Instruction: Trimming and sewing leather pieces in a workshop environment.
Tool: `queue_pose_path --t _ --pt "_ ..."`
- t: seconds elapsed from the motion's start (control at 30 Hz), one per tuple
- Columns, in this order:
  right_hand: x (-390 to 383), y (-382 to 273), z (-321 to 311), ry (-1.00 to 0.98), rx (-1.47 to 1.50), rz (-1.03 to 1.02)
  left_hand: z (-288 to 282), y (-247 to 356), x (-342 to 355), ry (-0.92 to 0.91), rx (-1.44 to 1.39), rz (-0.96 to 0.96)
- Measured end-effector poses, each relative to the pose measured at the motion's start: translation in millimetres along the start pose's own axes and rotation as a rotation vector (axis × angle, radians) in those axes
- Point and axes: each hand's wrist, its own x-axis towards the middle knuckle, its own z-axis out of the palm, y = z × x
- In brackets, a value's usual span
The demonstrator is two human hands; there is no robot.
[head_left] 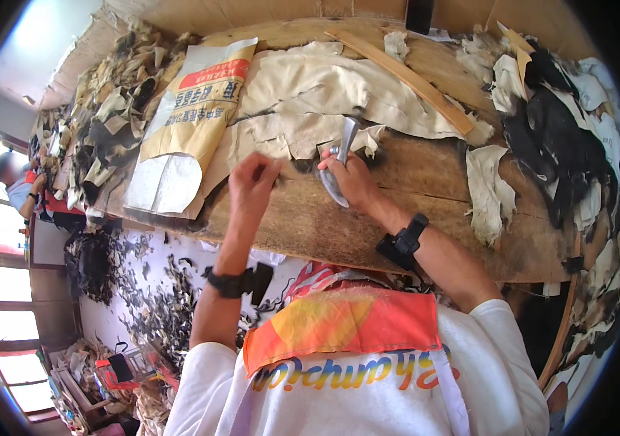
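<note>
Right hand (356, 178): you grasp a silver, curved metal tool (348, 136).
Left hand (252, 182): yours is curled; I cannot tell whether it pinches anything.
Cream, ragged-edged hide (335, 83): at your right hand's 12 o'clock, on the brown wooden bench (419, 185).

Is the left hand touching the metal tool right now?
Apart: the head view shows wooden tabletop between the left hand and the metal tool, which the right hand grips.
</note>
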Motion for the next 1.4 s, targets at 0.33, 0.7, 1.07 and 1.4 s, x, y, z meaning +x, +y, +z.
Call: queue_pose_path --t 0.33,0.7,1.07,1.4 --pt "-15 -41 -170 0.257 -0.526 -0.174 -85 54 -49 -0.35 0.752 -0.051" --pt "-50 11 -226 0.184 -1.156 -0.025 62 -37 37 -0.27 0.318 -0.181" --pt "53 -41 -74 -0.28 -0.841 -0.4 60 -33 17 -0.219 0.211 -0.152" --pt "67 -13 -43 -0.387 -0.812 -0.309 81 -41 7 -0.169 -0.191 -0.409"
